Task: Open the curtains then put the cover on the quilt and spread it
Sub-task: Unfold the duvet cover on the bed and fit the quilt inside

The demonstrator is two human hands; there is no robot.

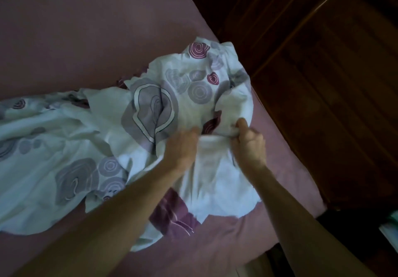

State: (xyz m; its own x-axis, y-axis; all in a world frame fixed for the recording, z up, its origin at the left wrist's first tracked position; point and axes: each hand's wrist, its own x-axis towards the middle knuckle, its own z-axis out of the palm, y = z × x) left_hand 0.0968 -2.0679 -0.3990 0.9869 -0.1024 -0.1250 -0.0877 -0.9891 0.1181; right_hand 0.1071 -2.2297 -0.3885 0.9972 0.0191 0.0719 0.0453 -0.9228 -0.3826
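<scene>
Two hands are seen on a crumpled quilt cover [150,113] on the bed [64,40].

A white fold of the cover is clamped in the right hand [248,145], near the bed's right edge. The left hand [183,147] is pressed on the cloth just beside it; its grip cannot be told because of blur. The cover is spread to the left over the mauve sheet.

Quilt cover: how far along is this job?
Early. Done: nothing can be confirmed; no curtains show and the room is dim. In hand: the left hand and right hand grip the crumpled white cover with purple and grey swirls on the mauve bed sheet. Left: inserting the quilt, not visible here, and spreading.
</scene>
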